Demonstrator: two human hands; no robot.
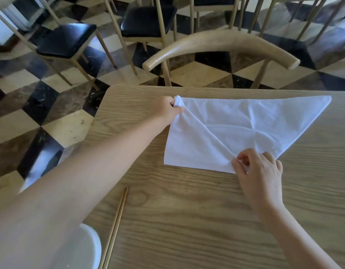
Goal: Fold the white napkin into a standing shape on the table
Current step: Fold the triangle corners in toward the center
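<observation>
The white napkin (245, 123) lies on the wooden table (187, 210), folded roughly into a wide triangle with its long edge along the far side and one tip at the far right. My left hand (167, 109) pinches the far-left corner and lifts it slightly off the table. At the near point of the cloth, my right hand (259, 171) pinches the fabric between thumb and fingers. A loose flap of cloth slopes between the two hands, with creases running from one grip to the other.
A pair of wooden chopsticks (115, 228) lies near the table's left edge, beside a white dish (90, 247) partly hidden under my left arm. A wooden chair back (220, 43) curves just beyond the far table edge. More chairs stand on the checkered floor.
</observation>
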